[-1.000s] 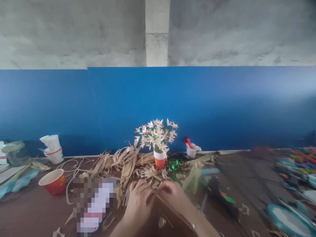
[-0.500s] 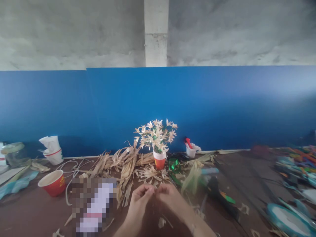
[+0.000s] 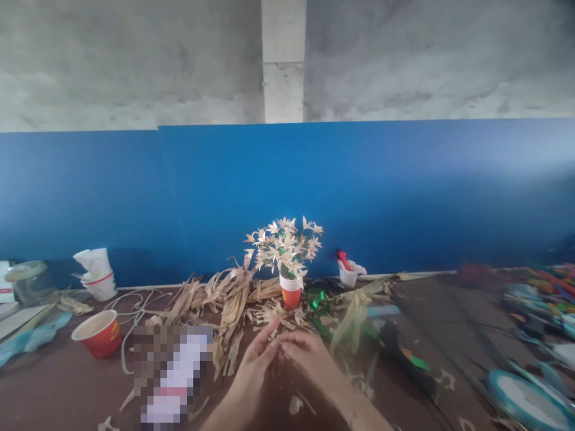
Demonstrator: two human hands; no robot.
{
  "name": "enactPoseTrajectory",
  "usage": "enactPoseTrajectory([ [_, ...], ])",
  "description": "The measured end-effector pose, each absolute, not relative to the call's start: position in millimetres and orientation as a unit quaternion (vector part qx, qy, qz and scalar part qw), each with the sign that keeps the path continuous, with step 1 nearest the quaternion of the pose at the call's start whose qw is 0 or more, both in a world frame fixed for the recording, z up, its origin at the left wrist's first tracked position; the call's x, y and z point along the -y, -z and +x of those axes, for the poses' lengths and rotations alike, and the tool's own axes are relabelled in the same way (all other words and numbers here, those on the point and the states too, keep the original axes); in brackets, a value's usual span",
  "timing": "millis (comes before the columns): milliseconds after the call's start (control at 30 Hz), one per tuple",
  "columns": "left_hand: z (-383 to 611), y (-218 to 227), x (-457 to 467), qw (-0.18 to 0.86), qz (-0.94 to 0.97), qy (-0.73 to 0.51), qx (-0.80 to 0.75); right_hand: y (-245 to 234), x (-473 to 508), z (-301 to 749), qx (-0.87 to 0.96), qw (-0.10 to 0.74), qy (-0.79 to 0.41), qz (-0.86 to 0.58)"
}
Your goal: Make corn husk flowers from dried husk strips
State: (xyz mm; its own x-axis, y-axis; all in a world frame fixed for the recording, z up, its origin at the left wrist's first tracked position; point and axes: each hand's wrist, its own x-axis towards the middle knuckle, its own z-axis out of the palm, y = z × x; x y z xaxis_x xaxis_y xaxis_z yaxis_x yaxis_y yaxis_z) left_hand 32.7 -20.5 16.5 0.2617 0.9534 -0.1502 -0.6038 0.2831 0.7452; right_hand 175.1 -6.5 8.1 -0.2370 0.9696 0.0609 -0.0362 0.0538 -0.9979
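Observation:
My left hand (image 3: 259, 360) and my right hand (image 3: 305, 352) meet at the fingertips low in the middle of the view. The left thumb presses in toward the right fingers, while the left index finger reaches up and forward. On the right hand the fingers are bent together in a pinch. Whatever lies between the fingertips is too small or hidden to name. Just beyond them stands a red and white paper cup (image 3: 291, 293) holding a bunch of pale, star-shaped husk flowers (image 3: 285, 245) with green stems. Dried corn husks (image 3: 231, 299) spread to the left of this cup.
A red paper bowl (image 3: 97, 334) and a white cup with tissue (image 3: 99, 281) stand left, near a white cable. On the right are green ribbon (image 3: 318, 300), a dark glue-gun-like tool (image 3: 404, 359) and a teal tape roll (image 3: 523, 398). A blue partition (image 3: 359, 191) rises behind.
My left index finger has lifted and straightened away from the thumb. The hands stay together in nearly the same place. The cup of flowers has not moved.

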Motion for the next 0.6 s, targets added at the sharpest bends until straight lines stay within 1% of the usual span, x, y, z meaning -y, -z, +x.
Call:
enactPoseTrajectory([
  [100,34,-15,23,0.733,0.311,-0.511,-0.324,-5,8,172,0.564,0.461,-0.561,-0.394],
  [233,33,-12,22,0.705,0.333,-0.506,-0.37,-5,8,173,0.553,0.463,-0.554,-0.416],
  [333,32,-11,20,0.665,0.383,-0.49,-0.413,-10,9,176,0.592,0.466,-0.475,-0.454],
  [433,32,-10,18,0.657,0.434,-0.452,-0.418,-16,11,179,0.635,0.466,-0.397,-0.471],
  [500,32,-10,18,0.665,0.446,-0.443,-0.404,-18,11,180,0.64,0.466,-0.392,-0.469],
  [600,32,-11,19,0.66,0.457,-0.447,-0.394,-17,10,178,0.601,0.467,-0.43,-0.486],
])
